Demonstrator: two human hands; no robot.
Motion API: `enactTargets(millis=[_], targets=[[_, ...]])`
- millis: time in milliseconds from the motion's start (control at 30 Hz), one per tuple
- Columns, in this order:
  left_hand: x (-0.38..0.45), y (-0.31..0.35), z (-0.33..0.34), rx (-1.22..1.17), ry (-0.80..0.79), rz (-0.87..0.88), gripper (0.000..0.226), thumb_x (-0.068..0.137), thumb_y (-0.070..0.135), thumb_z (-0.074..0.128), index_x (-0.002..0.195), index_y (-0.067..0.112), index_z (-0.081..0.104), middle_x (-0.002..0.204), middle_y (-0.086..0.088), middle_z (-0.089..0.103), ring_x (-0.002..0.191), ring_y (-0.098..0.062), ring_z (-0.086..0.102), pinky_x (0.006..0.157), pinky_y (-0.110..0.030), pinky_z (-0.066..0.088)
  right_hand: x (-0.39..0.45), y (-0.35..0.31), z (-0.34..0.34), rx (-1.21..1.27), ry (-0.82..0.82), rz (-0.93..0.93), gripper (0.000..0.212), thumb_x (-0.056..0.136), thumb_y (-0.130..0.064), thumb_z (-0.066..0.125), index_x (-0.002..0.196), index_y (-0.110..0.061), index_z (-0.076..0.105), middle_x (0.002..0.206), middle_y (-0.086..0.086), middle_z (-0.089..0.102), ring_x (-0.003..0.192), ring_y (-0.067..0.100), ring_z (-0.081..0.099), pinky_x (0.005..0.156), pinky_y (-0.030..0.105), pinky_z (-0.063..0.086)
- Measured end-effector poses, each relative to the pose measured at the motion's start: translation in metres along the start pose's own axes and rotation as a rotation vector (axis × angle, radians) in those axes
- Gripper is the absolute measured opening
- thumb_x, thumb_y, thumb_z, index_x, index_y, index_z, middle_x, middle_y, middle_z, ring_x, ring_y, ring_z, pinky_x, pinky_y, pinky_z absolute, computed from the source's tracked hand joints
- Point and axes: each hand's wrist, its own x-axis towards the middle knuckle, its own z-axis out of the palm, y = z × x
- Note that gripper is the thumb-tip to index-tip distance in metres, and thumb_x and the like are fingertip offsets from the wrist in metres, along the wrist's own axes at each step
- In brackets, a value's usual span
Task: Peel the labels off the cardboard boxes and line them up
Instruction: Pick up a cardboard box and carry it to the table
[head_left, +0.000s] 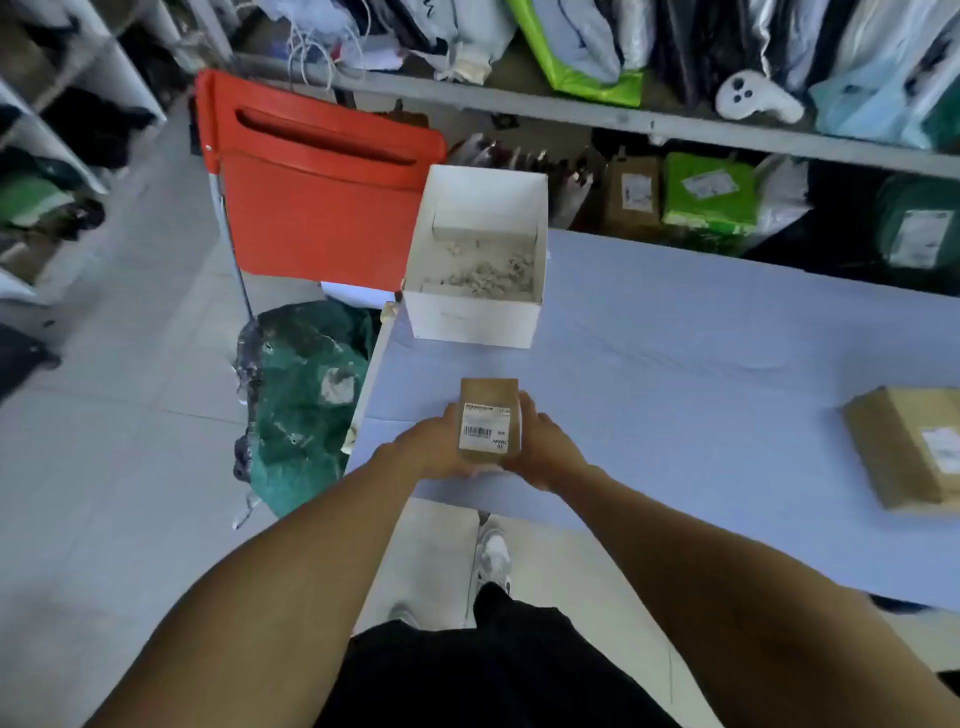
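Your fingers wrap the sides of the small cardboard box (488, 400): left hand (428, 449) and right hand (545, 447) clamp it from both sides. Its label (484, 427) faces up, still stuck on. Box sits at the near edge of the table (675, 332); 1 more cardboard box (906, 447) lies well apart to the right.
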Motion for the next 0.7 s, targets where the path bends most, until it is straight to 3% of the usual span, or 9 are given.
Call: enactTargets(millis=[67,133,233,300,367,400,533,600,700], targets=[[0.008,0.002,0.002,-0.058,-0.009,-0.021,0.115,0.057,0.046,0.079,0.147,0.027,0.011,0.124,-0.007,0.061,0.107,-0.028,0.061,0.093,-0.045,0.051,0.009,-0.002,0.0,-0.019,-0.078,-0.056,0.099,0.077,-0.03,0.072,0.15,-0.024,0.005,0.128,0.013,0.049,0.11,0.033,0.056,0.086,0.04,0.049],[0.01,0.001,0.01,-0.101,-0.011,-0.05,0.12,0.057,0.044,0.079,0.148,0.034,0.001,0.123,-0.006,0.061,0.107,-0.028,0.062,0.092,-0.046,0.052,0.014,-0.002,0.008,-0.047,-0.111,-0.094,0.1,0.076,-0.029,0.075,0.15,-0.025,0.008,0.133,0.012,0.044,0.111,0.033,0.055,0.088,0.042,0.051],[0.018,-0.001,0.015,-0.132,0.112,-0.171,0.112,0.075,0.031,0.077,0.153,0.019,-0.001,0.125,-0.013,0.06,0.106,-0.031,0.062,0.092,-0.043,0.053,0.024,-0.006,0.015,-0.037,-0.047,-0.12,0.096,0.072,-0.032,0.079,0.147,-0.026,0.019,0.133,0.007,0.045,0.108,0.03,0.058,0.083,0.044,0.053],[0.017,-0.012,0.013,-0.241,0.157,-0.224,0.092,0.081,0.042,0.07,0.153,0.022,0.017,0.119,-0.011,0.064,0.102,-0.03,0.064,0.091,-0.044,0.054,0.029,-0.016,0.016,-0.068,-0.035,-0.186,0.096,0.071,-0.033,0.08,0.147,-0.025,0.022,0.135,0.003,0.046,0.112,0.027,0.057,0.086,0.041,0.052],[0.005,-0.029,0.004,-0.331,0.19,-0.227,0.068,0.08,0.066,0.057,0.134,0.025,0.052,0.108,-0.007,0.072,0.097,-0.029,0.069,0.091,-0.046,0.056,0.035,-0.036,0.016,-0.08,-0.053,-0.249,0.093,0.071,-0.031,0.079,0.147,-0.024,0.025,0.138,0.002,0.045,0.115,0.026,0.055,0.09,0.041,0.051],[-0.003,-0.039,-0.003,-0.364,0.236,-0.247,0.068,0.079,0.066,0.058,0.13,0.022,0.055,0.107,-0.008,0.072,0.097,-0.03,0.069,0.091,-0.045,0.055,0.038,-0.049,0.018,-0.089,-0.061,-0.292,0.092,0.071,-0.029,0.078,0.147,-0.023,0.026,0.139,0.003,0.045,0.115,0.027,0.055,0.091,0.042,0.05],[-0.05,-0.087,-0.031,-0.471,0.446,-0.3,0.102,0.072,0.036,0.081,0.148,0.024,0.014,0.12,-0.008,0.062,0.1,-0.031,0.064,0.082,-0.041,0.057,0.046,-0.12,0.04,-0.18,-0.117,-0.505,0.079,0.07,-0.024,0.073,0.14,-0.022,0.036,0.131,0.005,0.05,0.108,0.028,0.058,0.082,0.041,0.053],[-0.078,-0.12,-0.038,-0.518,0.493,-0.32,0.107,0.067,0.034,0.08,0.148,0.031,0.009,0.113,-0.004,0.063,0.093,-0.031,0.067,0.071,-0.044,0.06,0.046,-0.162,0.059,-0.227,-0.143,-0.6,0.074,0.071,-0.028,0.074,0.136,-0.022,0.039,0.129,0.002,0.05,0.107,0.026,0.059,0.079,0.042,0.053],[-0.127,-0.162,-0.044,-0.491,0.613,-0.397,0.092,0.073,0.032,0.075,0.143,0.026,0.017,0.11,-0.001,0.06,0.105,-0.03,0.063,0.089,-0.042,0.053,0.037,-0.22,0.092,-0.263,-0.203,-0.733,0.076,0.071,-0.031,0.076,0.136,-0.023,0.037,0.127,0.0,0.052,0.11,0.022,0.056,0.079,0.042,0.053]])
